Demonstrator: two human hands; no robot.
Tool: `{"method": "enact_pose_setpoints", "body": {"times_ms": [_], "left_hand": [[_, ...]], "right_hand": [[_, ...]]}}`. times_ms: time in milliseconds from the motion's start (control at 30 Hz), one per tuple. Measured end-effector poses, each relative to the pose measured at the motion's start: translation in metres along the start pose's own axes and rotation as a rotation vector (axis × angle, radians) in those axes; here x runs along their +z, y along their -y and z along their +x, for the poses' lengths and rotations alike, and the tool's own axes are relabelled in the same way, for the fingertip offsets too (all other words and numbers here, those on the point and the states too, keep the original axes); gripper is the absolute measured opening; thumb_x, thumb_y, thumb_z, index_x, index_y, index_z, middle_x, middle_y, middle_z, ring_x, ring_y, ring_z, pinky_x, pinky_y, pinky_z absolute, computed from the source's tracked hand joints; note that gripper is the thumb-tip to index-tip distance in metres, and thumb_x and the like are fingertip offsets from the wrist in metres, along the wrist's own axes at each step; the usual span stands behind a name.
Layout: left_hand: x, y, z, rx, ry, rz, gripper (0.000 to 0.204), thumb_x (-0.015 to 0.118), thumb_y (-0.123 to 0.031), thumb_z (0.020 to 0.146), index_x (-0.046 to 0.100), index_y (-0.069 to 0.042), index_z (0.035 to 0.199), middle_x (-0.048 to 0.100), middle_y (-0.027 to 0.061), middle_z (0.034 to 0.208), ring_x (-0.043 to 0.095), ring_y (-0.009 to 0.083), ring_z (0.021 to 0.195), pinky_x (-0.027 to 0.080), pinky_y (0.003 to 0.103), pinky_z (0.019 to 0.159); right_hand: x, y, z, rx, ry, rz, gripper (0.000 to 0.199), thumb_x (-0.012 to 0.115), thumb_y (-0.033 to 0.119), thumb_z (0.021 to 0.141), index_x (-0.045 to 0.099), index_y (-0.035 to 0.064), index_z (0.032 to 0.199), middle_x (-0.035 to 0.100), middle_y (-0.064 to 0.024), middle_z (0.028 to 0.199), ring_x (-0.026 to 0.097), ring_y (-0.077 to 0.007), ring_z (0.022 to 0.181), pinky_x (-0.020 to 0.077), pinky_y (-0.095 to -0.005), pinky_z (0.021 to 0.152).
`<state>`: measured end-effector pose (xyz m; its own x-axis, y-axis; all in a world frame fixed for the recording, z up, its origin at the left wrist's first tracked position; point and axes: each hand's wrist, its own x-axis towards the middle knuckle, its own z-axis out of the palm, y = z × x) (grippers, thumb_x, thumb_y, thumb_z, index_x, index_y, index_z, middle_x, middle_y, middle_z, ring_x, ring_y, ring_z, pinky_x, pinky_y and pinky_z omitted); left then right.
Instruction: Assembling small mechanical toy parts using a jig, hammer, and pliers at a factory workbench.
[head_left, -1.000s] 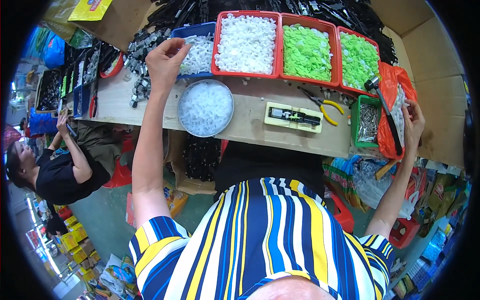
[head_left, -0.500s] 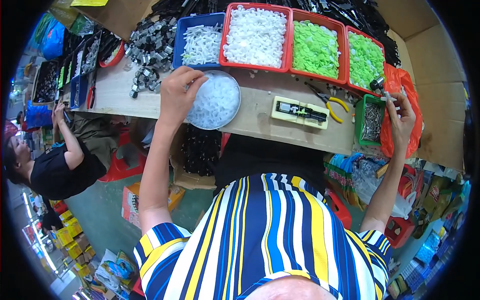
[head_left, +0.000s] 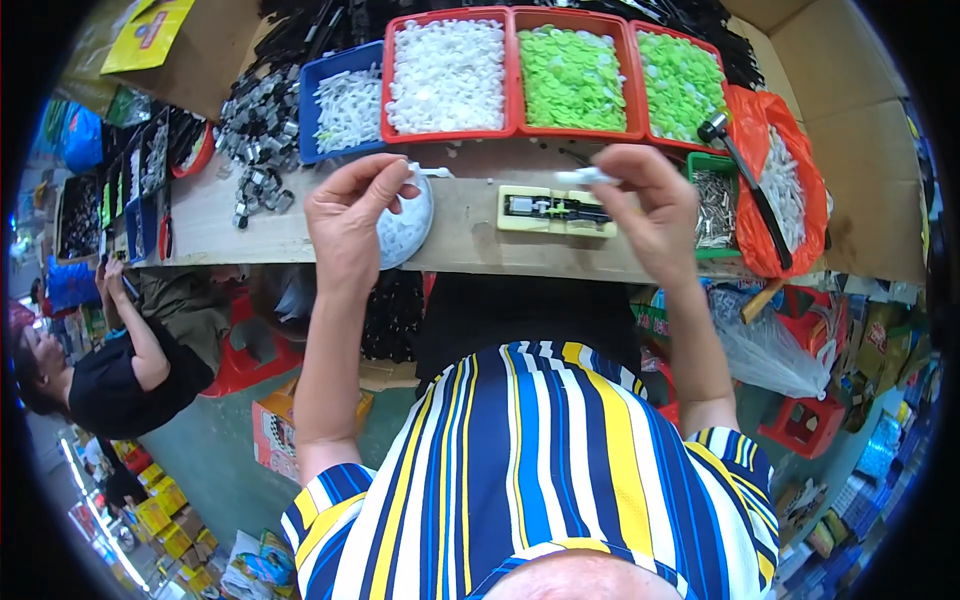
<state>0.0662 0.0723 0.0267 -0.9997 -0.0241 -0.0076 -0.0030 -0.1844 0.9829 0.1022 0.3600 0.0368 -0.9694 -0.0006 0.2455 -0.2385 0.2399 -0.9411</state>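
Observation:
My left hand (head_left: 350,225) is raised over a round bowl of white plastic parts (head_left: 408,222) and pinches a small white plastic piece (head_left: 425,170) at its fingertips. My right hand (head_left: 650,215) hovers just right of a yellow block-shaped jig (head_left: 555,210) and holds a thin white piece (head_left: 585,177) between thumb and fingers. Both hands are above the front edge of the wooden workbench (head_left: 470,255).
Along the back stand a blue tray of white parts (head_left: 345,105), a red tray of white pieces (head_left: 447,75) and two red trays of green discs (head_left: 572,75). A small green tray of metal parts (head_left: 712,205), an orange bag with a hammer (head_left: 775,190), and a seated person (head_left: 110,370) at left.
Both hands came in toward the middle of the bench. The left moved off the far trays to the bowl and now pinches a white piece; the right left the orange bag holding a white piece.

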Motion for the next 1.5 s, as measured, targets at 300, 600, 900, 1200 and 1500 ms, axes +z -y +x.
{"method": "enact_pose_setpoints", "body": {"times_ms": [300, 600, 900, 1200, 1500], "left_hand": [[0.044, 0.015, -0.011, -0.210, 0.069, -0.319, 0.017, 0.072, -0.009, 0.090, 0.072, 0.000, 0.104, 0.072, 0.0102, 0.091, 0.069, 0.0166, 0.076, 0.052, 0.023, 0.067], [0.048, 0.024, -0.013, -0.289, 0.098, -0.407, 0.016, 0.071, -0.009, 0.091, 0.071, 0.001, 0.103, 0.072, 0.0098, 0.090, 0.069, 0.0163, 0.076, 0.053, 0.023, 0.067], [0.061, 0.023, -0.017, -0.127, 0.096, -0.169, 0.015, 0.072, -0.004, 0.089, 0.072, 0.003, 0.101, 0.073, 0.0093, 0.088, 0.070, 0.0145, 0.075, 0.055, 0.023, 0.068], [0.079, 0.030, -0.019, 0.020, 0.161, -0.090, 0.013, 0.073, -0.003, 0.089, 0.072, 0.004, 0.099, 0.072, 0.0081, 0.087, 0.069, 0.0130, 0.076, 0.055, 0.022, 0.068], [0.082, 0.035, -0.019, -0.380, 0.198, -0.292, 0.015, 0.072, -0.008, 0.090, 0.071, 0.003, 0.100, 0.071, 0.0083, 0.088, 0.069, 0.0132, 0.073, 0.054, 0.020, 0.065]], "right_hand": [[0.026, -0.003, -0.003, 0.032, 0.008, 0.135, 0.019, 0.071, 0.004, 0.087, 0.067, -0.0006, 0.105, 0.070, -0.0051, 0.094, 0.065, -0.0107, 0.086, 0.0510, -0.0245, 0.074], [0.033, -0.007, -0.006, 0.166, 0.019, 0.427, 0.019, 0.070, 0.001, 0.090, 0.064, -0.0052, 0.107, 0.067, -0.0056, 0.099, 0.063, -0.0094, 0.088, 0.0516, -0.0236, 0.076], [0.019, -0.008, -0.002, -0.150, 0.022, -0.078, 0.019, 0.072, -0.003, 0.081, 0.067, -0.0015, 0.100, 0.068, -0.0096, 0.088, 0.067, -0.0169, 0.081, 0.0515, -0.0292, 0.074], [-0.008, 0.002, -0.004, -0.002, 0.175, -0.176, 0.026, 0.077, 0.011, 0.081, 0.069, -0.0018, 0.102, 0.070, -0.0078, 0.095, 0.064, -0.0148, 0.087, 0.0473, -0.0278, 0.076], [-0.016, -0.001, 0.000, -0.160, 0.276, -0.298, 0.029, 0.078, 0.008, 0.076, 0.069, -0.0011, 0.102, 0.069, -0.0119, 0.094, 0.065, -0.0243, 0.088, 0.0510, -0.0356, 0.077]]}}
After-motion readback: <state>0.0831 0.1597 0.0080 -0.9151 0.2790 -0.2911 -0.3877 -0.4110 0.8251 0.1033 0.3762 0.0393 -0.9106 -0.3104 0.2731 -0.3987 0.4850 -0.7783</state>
